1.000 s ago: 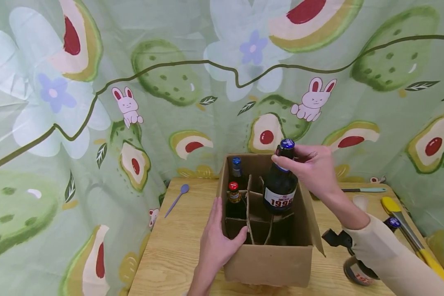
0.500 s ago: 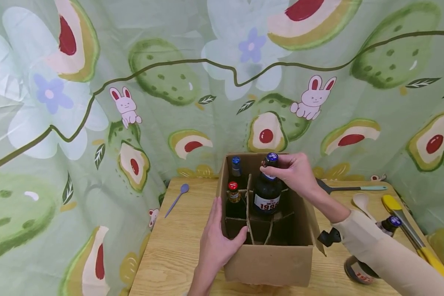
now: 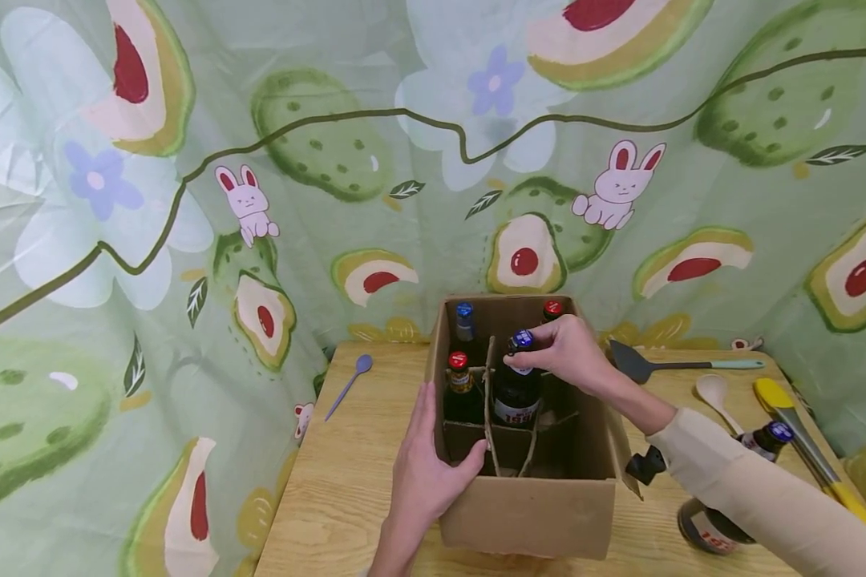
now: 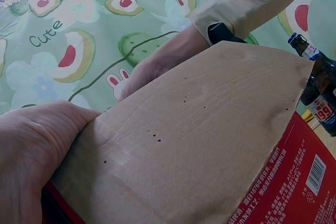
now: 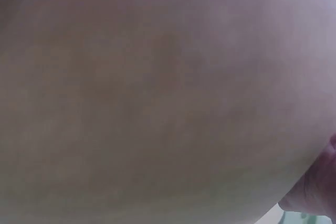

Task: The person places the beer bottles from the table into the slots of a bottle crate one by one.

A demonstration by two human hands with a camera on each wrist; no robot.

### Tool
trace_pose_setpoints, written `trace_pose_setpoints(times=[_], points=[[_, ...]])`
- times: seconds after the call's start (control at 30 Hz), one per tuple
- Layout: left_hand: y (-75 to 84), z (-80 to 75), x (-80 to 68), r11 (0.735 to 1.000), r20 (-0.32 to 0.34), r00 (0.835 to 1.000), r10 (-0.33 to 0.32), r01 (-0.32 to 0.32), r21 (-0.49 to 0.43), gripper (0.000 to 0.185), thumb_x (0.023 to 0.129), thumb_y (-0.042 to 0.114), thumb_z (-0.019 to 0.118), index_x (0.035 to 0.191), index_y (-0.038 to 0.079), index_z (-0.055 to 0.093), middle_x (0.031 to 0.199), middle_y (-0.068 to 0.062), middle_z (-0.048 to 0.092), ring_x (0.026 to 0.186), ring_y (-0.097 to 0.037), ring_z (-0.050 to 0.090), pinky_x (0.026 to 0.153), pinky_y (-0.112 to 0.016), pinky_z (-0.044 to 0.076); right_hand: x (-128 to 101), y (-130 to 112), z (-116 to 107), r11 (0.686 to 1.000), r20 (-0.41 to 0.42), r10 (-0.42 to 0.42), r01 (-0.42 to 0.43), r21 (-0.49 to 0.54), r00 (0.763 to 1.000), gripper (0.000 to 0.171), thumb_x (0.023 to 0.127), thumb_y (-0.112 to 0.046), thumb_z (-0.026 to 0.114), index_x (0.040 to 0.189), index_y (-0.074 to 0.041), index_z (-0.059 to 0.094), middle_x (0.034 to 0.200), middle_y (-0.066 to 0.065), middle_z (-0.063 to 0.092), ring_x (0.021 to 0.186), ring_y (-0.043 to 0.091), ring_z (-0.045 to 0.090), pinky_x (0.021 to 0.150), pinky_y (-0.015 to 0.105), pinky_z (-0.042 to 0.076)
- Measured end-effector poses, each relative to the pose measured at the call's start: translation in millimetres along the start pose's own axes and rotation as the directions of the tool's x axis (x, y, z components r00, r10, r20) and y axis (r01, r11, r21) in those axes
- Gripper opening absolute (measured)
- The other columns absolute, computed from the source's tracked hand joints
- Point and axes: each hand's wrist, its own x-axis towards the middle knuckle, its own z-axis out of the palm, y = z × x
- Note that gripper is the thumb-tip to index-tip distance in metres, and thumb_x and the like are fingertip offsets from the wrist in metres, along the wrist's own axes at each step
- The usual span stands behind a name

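My right hand [image 3: 573, 357] pinches the neck of a dark, blue-capped bottle [image 3: 515, 405] with a white label. The bottle stands upright, its lower part down in a middle compartment of the cardboard box [image 3: 530, 517]. My left hand [image 3: 429, 473] holds the box's near left corner, fingers along the outer wall and thumb over the rim. Inside, a blue-capped bottle [image 3: 465, 324] is at the back left, a red-capped bottle [image 3: 459, 389] before it, and another red-capped bottle [image 3: 552, 308] at the back right. Blurred skin fills most of the right wrist view.
Right of the box stands another blue-capped bottle [image 3: 718, 529], partly behind my sleeve. Farther right lie a dark spatula [image 3: 633, 362], a pale spoon [image 3: 713, 394] and yellow-tipped tongs [image 3: 794, 429]. A blue spoon [image 3: 350, 386] lies left. A patterned curtain [image 3: 332, 240] hangs behind.
My right hand has moved left and down, lowering the bottle from above the box into a compartment. The red cap at the back right has come into sight. The left hand stays put.
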Motion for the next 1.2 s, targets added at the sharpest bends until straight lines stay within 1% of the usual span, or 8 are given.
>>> trace_pose_setpoints(times=[0.13,0.2,0.37,0.57,0.83,0.97,1.07,1.2], points=[[-0.2,0.1,0.1,1.0,0.001,1.0,0.003,-0.003,0.004,0.106,0.084,0.053,0.08,0.168,0.018,0.026,0.173,0.0,0.022,0.154,-0.029,0.032,0.117,-0.059,0.037,1,8,-1,0.998,0.051,0.011,-0.008,-0.069,0.999,0.022,0.08,-0.027,0.093,0.085,-0.007,0.084,0.074,0.004,0.076,0.051,0.016,0.048,0.045,0.026,0.037],[-0.3,0.1,0.2,1.0,0.002,1.0,0.005,-0.005,0.003,0.106,0.084,0.054,0.08,0.168,0.018,0.025,0.173,0.0,0.022,0.154,-0.029,0.032,0.117,-0.059,0.037,2,11,-1,0.995,0.067,0.003,0.004,-0.096,0.998,0.022,0.079,-0.03,0.093,0.079,-0.011,0.083,0.07,0.003,0.074,0.048,0.01,0.036,0.044,0.026,0.027],[-0.5,0.9,0.6,1.0,0.0,1.0,0.013,-0.013,-0.008,0.107,0.084,0.054,0.081,0.168,0.017,0.026,0.173,0.001,0.022,0.155,-0.029,0.031,0.118,-0.058,0.036,6,19,4,0.993,0.124,-0.015,0.029,-0.116,0.992,0.017,0.079,-0.025,0.094,0.073,-0.013,0.082,0.068,-0.001,0.074,0.054,0.009,0.042,0.046,0.025,0.027],[-0.7,1.7,-0.6,1.0,-0.001,1.0,0.008,-0.008,-0.002,0.106,0.084,0.054,0.081,0.167,0.018,0.026,0.173,0.001,0.022,0.154,-0.028,0.032,0.118,-0.056,0.036,7,27,14,0.975,0.193,-0.023,0.065,-0.213,0.981,0.017,0.076,-0.017,0.094,0.068,-0.012,0.081,0.061,-0.005,0.071,0.056,0.01,0.05,0.047,0.023,0.033],[0.3,0.9,-0.1,1.0,-0.005,1.0,0.009,-0.009,0.012,0.107,0.084,0.055,0.08,0.168,0.018,0.025,0.173,0.003,0.021,0.155,-0.026,0.031,0.118,-0.055,0.037,8,28,23,0.941,0.229,-0.075,0.145,-0.305,0.97,0.018,0.075,-0.016,0.095,0.082,-0.003,0.084,0.063,-0.007,0.073,0.055,0.005,0.06,0.051,0.025,0.05],[1.1,0.4,0.4,1.0,-0.002,1.0,0.008,-0.008,0.01,0.107,0.084,0.053,0.081,0.168,0.018,0.025,0.173,0.005,0.02,0.155,-0.026,0.031,0.118,-0.055,0.037,7,27,25,0.923,0.234,-0.079,0.16,-0.35,0.969,0.015,0.075,-0.016,0.094,0.075,-0.007,0.082,0.059,-0.009,0.068,0.052,0.003,0.053,0.048,0.024,0.045],[1.4,0.2,0.4,1.0,0.0,1.0,0.005,-0.005,0.007,0.107,0.084,0.052,0.081,0.168,0.018,0.025,0.173,0.006,0.02,0.155,-0.026,0.031,0.118,-0.055,0.037,7,28,27,0.899,0.241,-0.084,0.178,-0.401,0.967,0.017,0.077,-0.016,0.093,0.07,-0.011,0.078,0.056,-0.01,0.063,0.05,0.003,0.047,0.047,0.023,0.038],[1.3,0.3,0.0,1.0,0.01,1.0,-0.001,0.001,0.004,0.107,0.084,0.052,0.081,0.168,0.018,0.025,0.173,0.006,0.019,0.155,-0.026,0.031,0.118,-0.056,0.037,6,28,29,0.878,0.243,-0.073,0.178,-0.445,0.967,0.017,0.078,-0.015,0.093,0.073,-0.009,0.078,0.055,-0.009,0.058,0.049,0.004,0.043,0.047,0.022,0.033]])
